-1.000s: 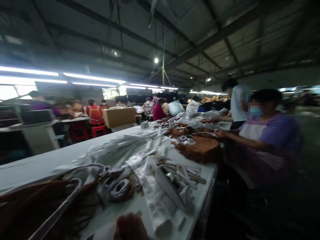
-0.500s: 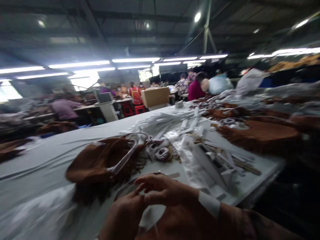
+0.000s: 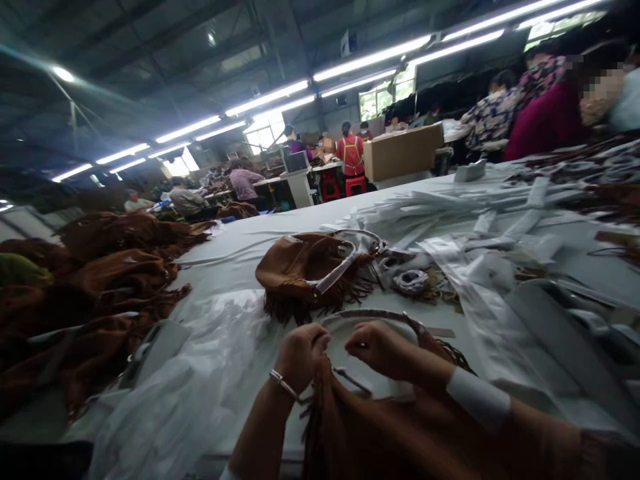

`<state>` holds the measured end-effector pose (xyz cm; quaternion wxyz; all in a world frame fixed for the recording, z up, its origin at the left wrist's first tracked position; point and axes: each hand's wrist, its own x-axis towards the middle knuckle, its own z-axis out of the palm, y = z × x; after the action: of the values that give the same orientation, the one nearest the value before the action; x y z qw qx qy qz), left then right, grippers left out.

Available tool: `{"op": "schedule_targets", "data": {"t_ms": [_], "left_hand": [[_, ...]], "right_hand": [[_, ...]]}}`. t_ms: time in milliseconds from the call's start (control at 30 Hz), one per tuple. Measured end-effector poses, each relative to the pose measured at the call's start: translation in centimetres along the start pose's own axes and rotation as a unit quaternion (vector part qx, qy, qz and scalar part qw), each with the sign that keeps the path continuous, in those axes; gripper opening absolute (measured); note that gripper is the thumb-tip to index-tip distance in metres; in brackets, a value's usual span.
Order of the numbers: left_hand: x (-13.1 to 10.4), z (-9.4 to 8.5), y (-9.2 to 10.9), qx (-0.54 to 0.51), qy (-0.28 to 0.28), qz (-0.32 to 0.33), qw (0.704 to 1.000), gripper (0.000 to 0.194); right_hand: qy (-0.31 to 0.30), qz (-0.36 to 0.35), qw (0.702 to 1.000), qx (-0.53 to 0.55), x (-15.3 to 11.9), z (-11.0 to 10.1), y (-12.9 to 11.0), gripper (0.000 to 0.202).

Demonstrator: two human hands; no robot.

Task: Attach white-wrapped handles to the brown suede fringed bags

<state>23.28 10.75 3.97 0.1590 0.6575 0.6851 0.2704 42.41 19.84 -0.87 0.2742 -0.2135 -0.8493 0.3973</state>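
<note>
Since half a second ago the hands have drawn apart: the right hand (image 3: 380, 350), whose fingers met the left hand (image 3: 300, 357), now stands to its right across a gap, and the view has swung left. The soft brown suede-like bag with long fringes (image 3: 400, 440) is under the forearms at the near part of the white-covered table (image 3: 220, 263), cut off by the frame's bottom. Each grip is curled, fingertips pressed together, the left at the bag's upper edge; whether either pinches anything, I cannot tell. If the left grip slackened, the limp bag could sag; the loose dark strap (image 3: 353, 380) could snag on the fingers. The pale-wrapped curved handle (image 3: 395, 315) points away from the person, arching beyond both hands; the visible body's long axis seems to slant from the left hand toward the lower right.
</note>
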Motion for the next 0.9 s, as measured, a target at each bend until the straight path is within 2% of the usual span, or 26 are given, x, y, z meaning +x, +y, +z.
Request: {"op": "schedule_targets", "data": {"t_ms": [67, 167, 300, 433, 533, 700, 800, 900], "left_hand": [[0.2, 0.5, -2.8, -0.042, 0.014, -0.052, 0.998, 0.022], [0.2, 1.9, -6.4, -0.121, -0.002, -0.127, 0.984, 0.023], [-0.1, 4.1, -9.0, -0.173, 0.000, -0.169, 0.970, 0.026], [-0.3, 5.0, -9.9, -0.217, 0.013, -0.191, 0.957, 0.031], [-0.5, 5.2, -10.1, -0.255, 0.011, -0.199, 0.946, 0.034], [-0.8, 4.7, -10.0, -0.291, -0.018, -0.195, 0.936, 0.035], [-0.7, 4.2, -9.7, -0.281, -0.033, -0.182, 0.942, 0.032], [-0.5, 3.7, -9.2, -0.202, -0.015, -0.136, 0.970, 0.024]], "right_hand": [[-0.020, 0.034, 0.999, 0.023, 0.5, 1.1, 1.5, 0.013], [-0.015, 0.130, 0.985, 0.109, 1.7, 3.4, 3.8, 0.014], [0.025, 0.210, 0.955, 0.207, 3.9, 6.6, 5.3, 0.013], [0.035, 0.228, 0.948, 0.219, 5.2, 8.7, 5.2, 0.008], [0.031, 0.210, 0.943, 0.254, 5.3, 9.7, 4.9, 0.010], [0.051, 0.196, 0.923, 0.327, 5.0, 10.5, 5.0, 0.036], [0.073, 0.205, 0.926, 0.307, 5.0, 11.1, 5.2, 0.046], [0.088, 0.247, 0.919, 0.293, 5.2, 11.5, 4.9, 0.045]]}}
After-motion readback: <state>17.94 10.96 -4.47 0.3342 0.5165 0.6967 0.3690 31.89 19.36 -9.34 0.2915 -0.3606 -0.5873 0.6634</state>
